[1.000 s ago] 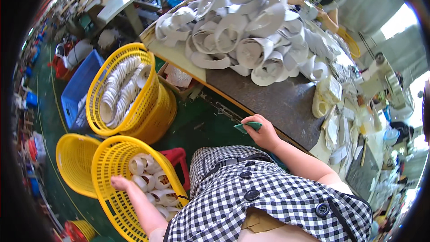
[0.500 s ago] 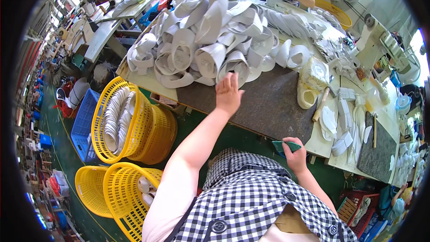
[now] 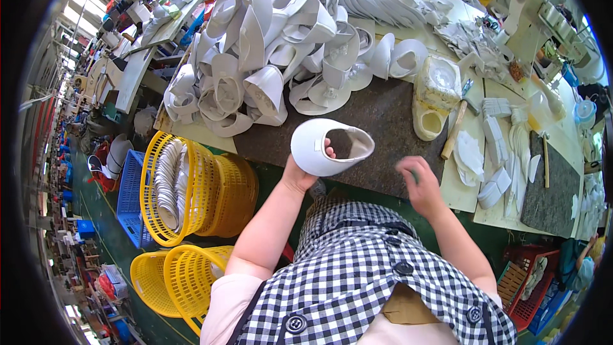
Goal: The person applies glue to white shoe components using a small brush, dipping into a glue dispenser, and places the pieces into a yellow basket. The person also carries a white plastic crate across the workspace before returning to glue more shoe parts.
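A white shoe upper [image 3: 314, 147], ring-shaped with a small pale rectangular patch on it, is gripped in my left hand [image 3: 300, 172], in front of me above the table's near edge. Fingertips show through its opening. To its right, my right hand [image 3: 424, 190] is raised and blurred, its fingers bent around a green flat piece [image 3: 415, 176] of which only a sliver shows. Beyond both hands, a heaped pile of similar white uppers [image 3: 263, 92] covers the far left of the dark work mat [image 3: 383, 124].
A crusted glue pot [image 3: 429, 129] and a wooden-handled brush [image 3: 452, 135] lie right of the mat. White cut pieces [image 3: 469, 160] are farther right. Yellow baskets [image 3: 150, 217] and a blue crate [image 3: 128, 207] stand on the floor at left. A sewing machine [image 3: 520, 9] is at back right.
My left hand has taken a shoe upper from the pile and drawn it back toward me. My right hand has risen and moved toward the mat. The whole view has shifted slightly.
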